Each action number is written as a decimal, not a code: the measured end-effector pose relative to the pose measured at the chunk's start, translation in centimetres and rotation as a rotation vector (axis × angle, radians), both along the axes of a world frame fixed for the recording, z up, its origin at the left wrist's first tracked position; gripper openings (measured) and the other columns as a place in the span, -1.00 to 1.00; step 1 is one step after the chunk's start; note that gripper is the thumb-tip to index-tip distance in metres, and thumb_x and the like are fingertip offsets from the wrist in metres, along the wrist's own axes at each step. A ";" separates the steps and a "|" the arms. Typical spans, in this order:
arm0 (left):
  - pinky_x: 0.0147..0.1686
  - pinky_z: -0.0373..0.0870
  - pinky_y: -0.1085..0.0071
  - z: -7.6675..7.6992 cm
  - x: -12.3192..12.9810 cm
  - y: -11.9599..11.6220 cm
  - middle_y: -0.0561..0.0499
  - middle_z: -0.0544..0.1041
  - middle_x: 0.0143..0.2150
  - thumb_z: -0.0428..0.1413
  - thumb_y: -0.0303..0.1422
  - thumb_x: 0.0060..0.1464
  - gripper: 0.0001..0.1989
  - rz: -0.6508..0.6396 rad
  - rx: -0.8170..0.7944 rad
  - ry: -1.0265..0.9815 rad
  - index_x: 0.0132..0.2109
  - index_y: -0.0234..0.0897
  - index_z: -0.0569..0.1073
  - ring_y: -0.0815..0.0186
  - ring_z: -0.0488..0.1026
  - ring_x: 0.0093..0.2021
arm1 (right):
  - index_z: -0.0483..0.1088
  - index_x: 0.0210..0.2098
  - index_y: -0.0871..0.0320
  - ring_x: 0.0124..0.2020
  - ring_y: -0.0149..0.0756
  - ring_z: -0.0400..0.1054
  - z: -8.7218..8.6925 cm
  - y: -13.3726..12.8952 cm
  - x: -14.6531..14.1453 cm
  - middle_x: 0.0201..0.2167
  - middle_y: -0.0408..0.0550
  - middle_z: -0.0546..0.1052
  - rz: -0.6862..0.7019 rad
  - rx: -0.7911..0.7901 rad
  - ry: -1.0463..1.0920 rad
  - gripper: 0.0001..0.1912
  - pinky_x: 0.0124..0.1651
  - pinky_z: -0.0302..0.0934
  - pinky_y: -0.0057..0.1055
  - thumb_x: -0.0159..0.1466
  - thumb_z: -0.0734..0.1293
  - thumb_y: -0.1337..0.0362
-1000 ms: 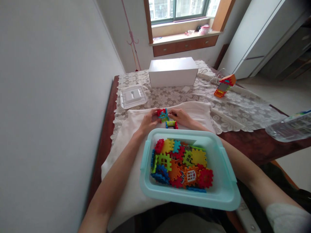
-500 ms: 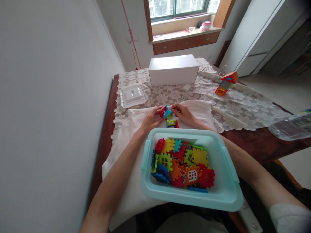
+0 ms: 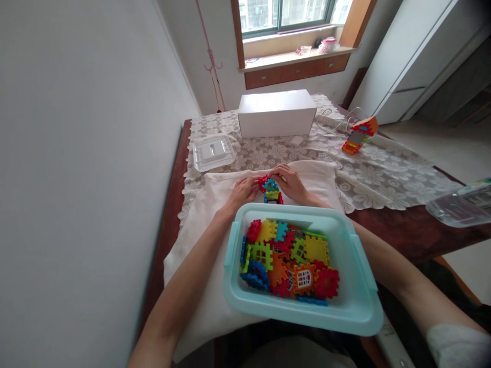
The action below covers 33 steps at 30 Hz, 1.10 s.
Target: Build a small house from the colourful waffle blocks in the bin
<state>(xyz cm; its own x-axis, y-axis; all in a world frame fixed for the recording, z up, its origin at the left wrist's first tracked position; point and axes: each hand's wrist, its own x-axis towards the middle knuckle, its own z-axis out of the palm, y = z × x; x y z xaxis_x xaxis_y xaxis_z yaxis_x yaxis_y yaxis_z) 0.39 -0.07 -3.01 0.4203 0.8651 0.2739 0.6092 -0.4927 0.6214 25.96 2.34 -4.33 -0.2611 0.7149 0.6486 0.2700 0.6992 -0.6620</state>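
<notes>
Daylight from a far window falls on a dark wooden table (image 3: 402, 232) set against a white wall on the left. We see a lace tablecloth (image 3: 368, 174) over its far half and a white cloth (image 3: 199, 225) spread over the near left part.

Hand state: the left hand (image 3: 241, 193) and the right hand (image 3: 292, 183) meet over the white cloth, just beyond the far rim of the bin. Both are closed on a small assembly of plastic tiles (image 3: 269, 185), red on the left and blue at the middle. The left fingers pinch its left side; the right fingers curl over its right side. A second small piece, yellow-green with red and blue edges (image 3: 273, 196), sits directly under the assembly. We cannot tell at this size whether the two are joined or merely touching.

Nearby items:
- A light-blue plastic bin (image 3: 356, 312) rests at the near table edge, between the forearms. It holds loose interlocking tiles (image 3: 291, 260) in red, yellow, green, blue and orange.
- A clear lid (image 3: 213, 152) lies on the lace, far left.
- A white box (image 3: 276, 113) stands at the far centre.
- A finished tile house (image 3: 359, 135) with an orange roof stands far right, well apart from the hands.
- A clear container (image 3: 460, 207) overhangs the right edge.
</notes>
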 end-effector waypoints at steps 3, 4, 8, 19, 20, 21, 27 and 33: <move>0.69 0.31 -0.17 0.2 0.1 -0.1 -0.13 0.76 0.38 0.22 -0.34 0.49 -0.62 -0.020 -0.023 0.088 0.37 -0.13 0.63 -0.05 0.65 0.46 | 0.63 -0.18 -0.01 -0.14 -0.05 0.57 -0.1 0.0 -0.2 -0.22 0.00 0.72 -0.014 -0.028 0.007 -0.72 0.07 0.48 -0.10 0.60 0.41 0.01; 0.70 0.30 -0.19 0.2 0.1 -0.1 -0.15 0.75 0.41 0.25 -0.30 0.48 -0.61 -0.021 -0.024 0.087 0.37 -0.14 0.64 -0.08 0.64 0.47 | 0.63 -0.17 -0.01 -0.15 -0.06 0.56 -0.1 -0.1 -0.2 -0.22 0.00 0.73 -0.020 -0.052 0.017 -0.72 0.04 0.47 -0.12 0.59 0.42 0.00; 0.65 0.36 -0.29 0.0 0.1 0.0 -0.20 0.76 0.37 0.39 -0.24 0.36 -0.58 -0.019 -0.026 -0.011 0.30 -0.12 0.70 -0.23 0.64 0.45 | 0.62 -0.17 -0.01 -0.20 -0.10 0.52 0.5 -0.5 -0.4 -0.21 -0.03 0.73 -0.078 -0.189 0.097 -0.68 -0.04 0.45 -0.19 0.53 0.43 -0.09; 0.62 0.39 -0.26 -0.4 0.2 0.1 -0.16 0.83 0.19 0.48 -0.28 0.27 -0.70 0.020 -0.033 -0.122 0.12 -0.13 0.76 -0.21 0.69 0.30 | 0.54 -0.26 -0.02 -0.23 -0.10 0.43 1.6 -1.0 -0.6 -0.30 -0.05 0.66 -0.077 -0.350 0.145 -0.61 -0.08 0.39 -0.18 0.37 0.47 -0.19; 0.61 0.40 -0.25 -0.4 0.2 0.1 -0.16 0.83 0.18 0.48 -0.28 0.27 -0.70 0.026 -0.032 -0.128 0.12 -0.12 0.76 -0.20 0.70 0.30 | 0.53 -0.27 -0.02 -0.23 -0.10 0.43 1.6 -0.9 -0.5 -0.30 -0.05 0.65 -0.069 -0.362 0.148 -0.61 -0.07 0.39 -0.18 0.36 0.48 -0.19; 0.60 0.42 -0.24 -0.4 0.2 0.2 -0.16 0.83 0.16 0.49 -0.27 0.27 -0.71 0.030 -0.032 -0.136 0.11 -0.11 0.77 -0.20 0.70 0.29 | 0.54 -0.27 -0.01 -0.23 -0.10 0.43 1.6 -0.8 -0.4 -0.30 -0.05 0.65 -0.067 -0.368 0.152 -0.62 -0.07 0.39 -0.17 0.35 0.48 -0.18; 0.59 0.43 -0.32 -0.5 0.2 0.2 -0.18 0.82 0.20 0.46 -0.21 0.32 -0.71 0.019 -0.031 -0.134 0.14 -0.07 0.78 -0.24 0.71 0.31 | 0.56 -0.27 0.01 -0.25 -0.12 0.41 1.3 -0.3 -0.1 -0.31 -0.06 0.65 -0.062 -0.356 0.181 -0.72 -0.07 0.40 -0.17 0.33 0.48 -0.06; 0.61 0.43 -0.27 -0.6 0.1 0.3 -0.15 0.82 0.20 0.49 -0.25 0.28 -0.71 0.021 -0.040 -0.176 0.11 -0.05 0.76 -0.22 0.70 0.33 | 0.58 -0.28 0.00 -0.23 -0.11 0.45 1.1 -0.3 -0.2 -0.30 -0.05 0.66 -0.053 -0.370 0.179 -0.76 -0.06 0.43 -0.17 0.32 0.47 -0.02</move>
<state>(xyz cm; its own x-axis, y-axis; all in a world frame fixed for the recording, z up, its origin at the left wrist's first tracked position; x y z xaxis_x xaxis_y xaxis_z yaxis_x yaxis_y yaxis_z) 0.51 0.18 -3.60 0.3506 0.8850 0.3064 0.4995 -0.4534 0.7382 25.74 1.99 -3.21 -0.1245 0.9177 0.3774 0.1571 0.3938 -0.9057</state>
